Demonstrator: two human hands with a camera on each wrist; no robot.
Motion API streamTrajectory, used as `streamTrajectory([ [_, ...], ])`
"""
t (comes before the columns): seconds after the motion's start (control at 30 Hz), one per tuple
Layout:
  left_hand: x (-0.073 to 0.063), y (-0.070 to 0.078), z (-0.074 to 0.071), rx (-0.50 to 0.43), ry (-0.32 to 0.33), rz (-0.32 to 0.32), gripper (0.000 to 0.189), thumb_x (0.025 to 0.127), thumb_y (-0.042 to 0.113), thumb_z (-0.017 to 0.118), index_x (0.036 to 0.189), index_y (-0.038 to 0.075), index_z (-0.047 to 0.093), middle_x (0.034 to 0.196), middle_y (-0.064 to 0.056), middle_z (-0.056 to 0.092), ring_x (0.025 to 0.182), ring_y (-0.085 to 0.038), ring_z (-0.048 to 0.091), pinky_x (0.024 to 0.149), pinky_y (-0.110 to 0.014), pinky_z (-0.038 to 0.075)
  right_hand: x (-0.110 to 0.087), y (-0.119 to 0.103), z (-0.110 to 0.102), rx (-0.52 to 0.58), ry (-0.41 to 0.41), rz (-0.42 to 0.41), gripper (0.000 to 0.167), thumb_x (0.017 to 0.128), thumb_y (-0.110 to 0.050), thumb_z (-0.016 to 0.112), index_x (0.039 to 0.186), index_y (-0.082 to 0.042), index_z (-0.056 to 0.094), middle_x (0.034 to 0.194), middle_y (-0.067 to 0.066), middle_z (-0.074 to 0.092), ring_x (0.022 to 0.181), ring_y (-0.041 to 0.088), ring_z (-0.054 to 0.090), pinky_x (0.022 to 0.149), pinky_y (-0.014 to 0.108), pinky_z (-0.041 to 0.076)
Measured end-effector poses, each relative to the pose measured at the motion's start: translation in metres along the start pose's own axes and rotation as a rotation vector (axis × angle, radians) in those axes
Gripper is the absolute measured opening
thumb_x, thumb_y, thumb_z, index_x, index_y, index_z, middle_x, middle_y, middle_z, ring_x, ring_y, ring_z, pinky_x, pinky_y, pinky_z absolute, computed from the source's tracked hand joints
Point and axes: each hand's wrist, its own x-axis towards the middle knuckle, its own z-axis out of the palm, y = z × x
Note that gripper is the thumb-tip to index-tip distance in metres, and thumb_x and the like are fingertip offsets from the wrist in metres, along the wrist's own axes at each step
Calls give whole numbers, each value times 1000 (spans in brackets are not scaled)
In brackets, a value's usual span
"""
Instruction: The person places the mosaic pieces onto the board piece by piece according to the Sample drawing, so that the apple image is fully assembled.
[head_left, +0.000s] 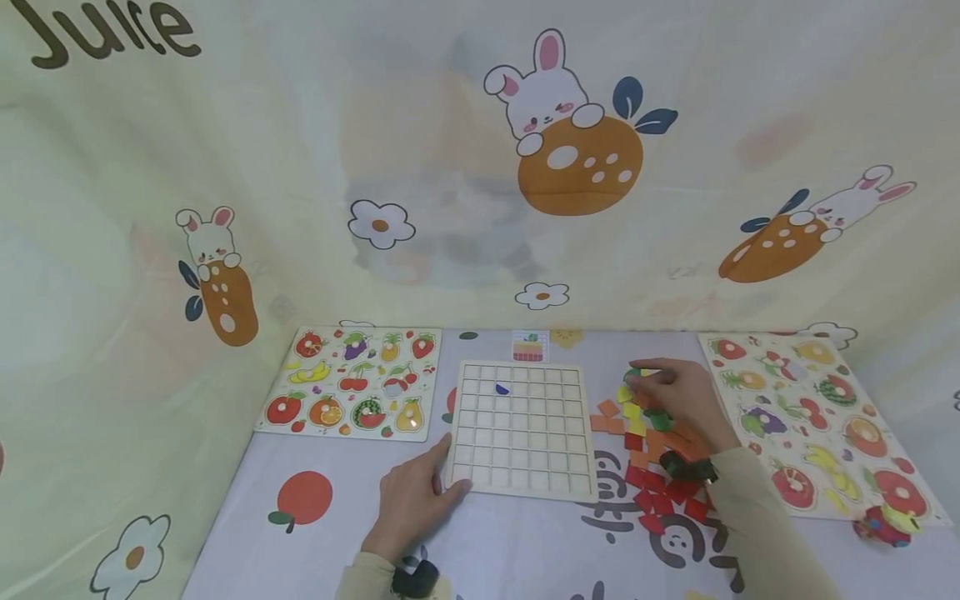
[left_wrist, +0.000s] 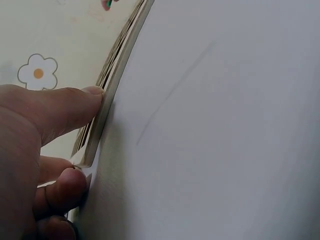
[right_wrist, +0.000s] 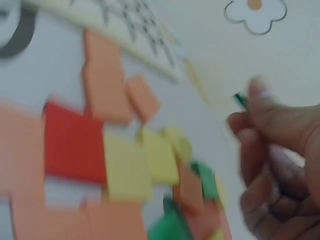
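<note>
In the head view, a wooden grid board lies in the middle, one blue half-round piece in an upper cell. My left hand grips its near left corner; in the left wrist view the thumb presses the board's edge and the other fingers bend round the corner. To the right, my right hand is over the far end of a pile of coloured tiles. Between its thumb and fingertips it pinches a small green piece, mostly hidden by the fingers.
Fruit picture boards lie on the left and right. A small card with a coloured pattern is just behind the grid board. Near the right board's front corner sits a colourful small toy. A printed cloth wall rises behind.
</note>
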Motion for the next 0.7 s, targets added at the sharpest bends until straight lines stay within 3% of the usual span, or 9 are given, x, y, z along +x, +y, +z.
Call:
streamTrajectory([
  [0.13,0,0,1,5,-1,-2,77,87,54,81,154,23,58,61,13,45,54,-5,37,59,-28,27,8,-8,11,25,-56,-24,52,100,-35,76,143,-8,66,113,18,79,88,24,70,70,30,56],
  [0.37,0,-1,0,6,7,1,77,87,54,81,153,22,59,62,13,45,55,-5,37,59,-27,27,19,-31,39,31,-11,-132,41,99,-21,77,137,-6,70,114,18,78,95,29,71,68,27,52],
  [0.6,1,-3,-1,0,-8,-5,77,88,55,80,154,23,58,61,13,46,54,-5,37,57,-27,27,29,-58,81,76,-35,-81,38,100,-27,76,137,-18,72,118,9,71,106,28,60,82,34,50],
  [0.7,1,-3,0,-5,-12,-2,77,88,56,80,154,23,58,62,13,46,54,-5,38,57,-27,27,35,-65,97,67,-38,-138,37,99,-25,78,134,-16,74,117,8,71,105,27,60,88,39,49],
])
